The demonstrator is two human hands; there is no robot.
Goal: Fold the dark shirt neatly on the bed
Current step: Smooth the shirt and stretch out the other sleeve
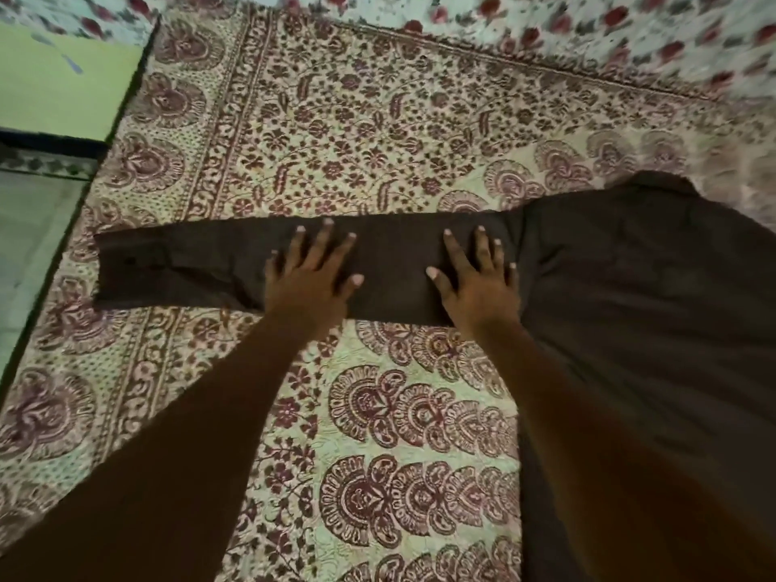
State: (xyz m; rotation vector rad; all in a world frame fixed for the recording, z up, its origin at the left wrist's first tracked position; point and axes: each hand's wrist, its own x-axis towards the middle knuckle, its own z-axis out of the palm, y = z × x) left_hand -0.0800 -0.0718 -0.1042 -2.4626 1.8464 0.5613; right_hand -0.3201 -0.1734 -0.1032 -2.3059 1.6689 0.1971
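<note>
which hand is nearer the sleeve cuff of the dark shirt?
Left. The left hand lies flat on the sleeve, toward its cuff. The right hand lies flat farther along the sleeve, beside the body of the dark shirt.

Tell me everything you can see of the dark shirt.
The dark shirt is plain dark brown, of soft matte cloth, and lies flat on the patterned bedspread. Its body fills the right side and runs out of frame; what looks like a collar shows at its top. One long sleeve stretches straight left, cuff near the bed's edge, lightly creased. The left hand and the right hand press on the sleeve with fingers spread flat.
</note>
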